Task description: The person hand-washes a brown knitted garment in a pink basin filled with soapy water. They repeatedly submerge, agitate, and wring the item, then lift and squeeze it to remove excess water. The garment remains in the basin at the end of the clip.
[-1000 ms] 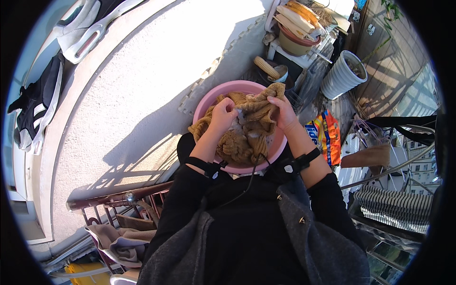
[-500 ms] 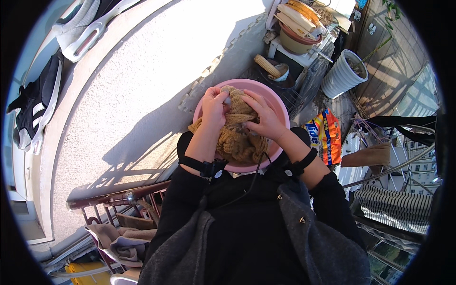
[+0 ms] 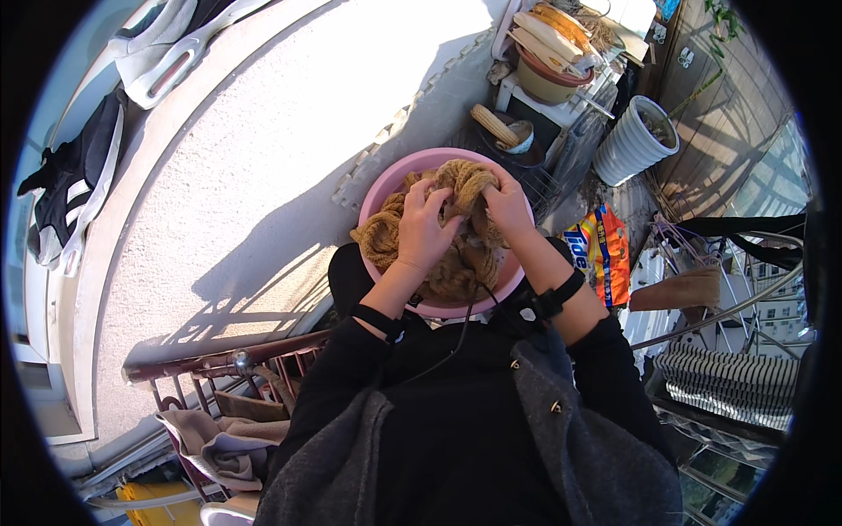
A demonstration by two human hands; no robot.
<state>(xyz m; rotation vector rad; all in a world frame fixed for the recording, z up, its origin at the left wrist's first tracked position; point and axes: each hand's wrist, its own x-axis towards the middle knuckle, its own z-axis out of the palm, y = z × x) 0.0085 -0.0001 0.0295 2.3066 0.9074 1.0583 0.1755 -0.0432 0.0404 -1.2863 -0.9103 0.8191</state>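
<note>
A brown, thick-knit garment [image 3: 379, 238] lies bunched in a round pink basin [image 3: 379, 186] in front of my body; it looks wet, and its exact kind cannot be made out. My left hand [image 3: 424, 230] is over the middle of the basin, its bent fingers and thumb closing on a fold of the knit. On the right side, my right hand [image 3: 509, 209] grips a raised, rolled part of the same garment near the far rim, thumb hidden behind the fabric. Dark bands circle both forearms, and a black cord hangs over the basin's near edge.
An orange detergent bag [image 3: 607, 256] stands right of the basin. Beyond it are a white ribbed planter [image 3: 633, 145], a dark pot with a corn cob [image 3: 494, 124], and a piled bowl [image 3: 551, 83]. A metal railing [image 3: 219, 361] with cloths hangs at lower left; shoes sit far left.
My left hand has moved right and nearer, off the basin's far left part. The right hand has shifted right and lifted a rolled fold. More of the garment now shows at the left.
</note>
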